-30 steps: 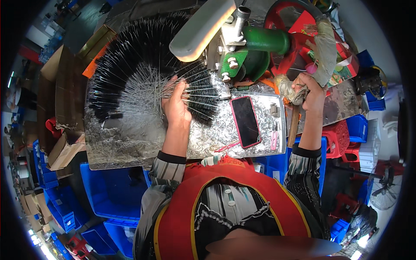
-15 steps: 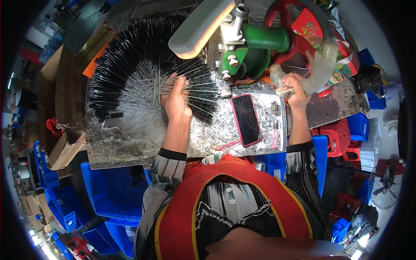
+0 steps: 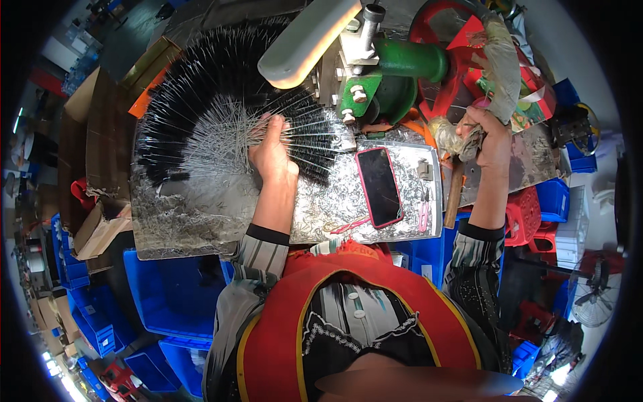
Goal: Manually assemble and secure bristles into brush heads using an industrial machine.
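Note:
My left hand (image 3: 273,151) is closed on the bare wire ends of several thin black-bristled wire brushes (image 3: 311,137), thumb on top. Around it a large heap of the same brushes (image 3: 194,74) fans out, their silvery wires pointing to the middle. At the right, my right hand (image 3: 492,137) grips a wrapped, yellowish handle (image 3: 471,142) at the rim of a red handwheel (image 3: 459,74). The fingertips are partly hidden by the wrapping. Between the hands stands a green hand-cranked machine (image 3: 408,60) with bolts on its front block.
A white lamp (image 3: 308,43) hangs over the brushes. On a shiny metal sheet (image 3: 328,214) lie a phone (image 3: 379,187) with a pink edge and small pink-handled snips (image 3: 424,213). A wooden stick (image 3: 454,194) juts out under the right hand. Blue bins (image 3: 174,295) stand below the table edge.
My right hand has swung right with the wheel's wrapped handle, and the wheel has turned. The wooden stick has come into sight. My left hand stays nearly where it was.

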### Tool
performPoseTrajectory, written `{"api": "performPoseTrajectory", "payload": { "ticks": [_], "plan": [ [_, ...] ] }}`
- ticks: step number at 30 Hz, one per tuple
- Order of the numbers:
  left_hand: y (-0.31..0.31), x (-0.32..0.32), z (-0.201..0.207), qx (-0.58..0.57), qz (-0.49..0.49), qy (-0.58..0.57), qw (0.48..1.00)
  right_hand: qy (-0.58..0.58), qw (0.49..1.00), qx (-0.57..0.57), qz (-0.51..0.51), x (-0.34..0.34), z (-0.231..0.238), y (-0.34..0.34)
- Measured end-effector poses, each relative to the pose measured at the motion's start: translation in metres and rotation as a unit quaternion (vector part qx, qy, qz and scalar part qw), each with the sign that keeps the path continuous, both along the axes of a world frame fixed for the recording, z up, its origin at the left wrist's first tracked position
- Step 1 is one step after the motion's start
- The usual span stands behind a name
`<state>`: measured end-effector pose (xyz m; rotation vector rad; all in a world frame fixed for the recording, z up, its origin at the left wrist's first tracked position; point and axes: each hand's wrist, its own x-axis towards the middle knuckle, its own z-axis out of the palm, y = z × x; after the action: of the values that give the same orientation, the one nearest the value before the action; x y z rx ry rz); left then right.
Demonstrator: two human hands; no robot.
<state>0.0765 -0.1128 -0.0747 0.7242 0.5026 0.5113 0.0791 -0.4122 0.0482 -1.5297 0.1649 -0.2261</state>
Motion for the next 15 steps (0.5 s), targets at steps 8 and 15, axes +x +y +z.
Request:
{"api": "performPoseTrajectory", "payload": {
  "ticks": [8,15],
  "plan": [
    [-0.001,-0.002,0.005,-0.012,0.011,0.014,1.0,-0.23,0.973,0.006,-0.001,0.006,-0.065,0.004],
    [0.019,-0.011,0.015,0.025,-0.215,-0.019,0.976,-0.104,0.992,0.076,0.011,0.005,-0.059,-0.008]
  ]
}}
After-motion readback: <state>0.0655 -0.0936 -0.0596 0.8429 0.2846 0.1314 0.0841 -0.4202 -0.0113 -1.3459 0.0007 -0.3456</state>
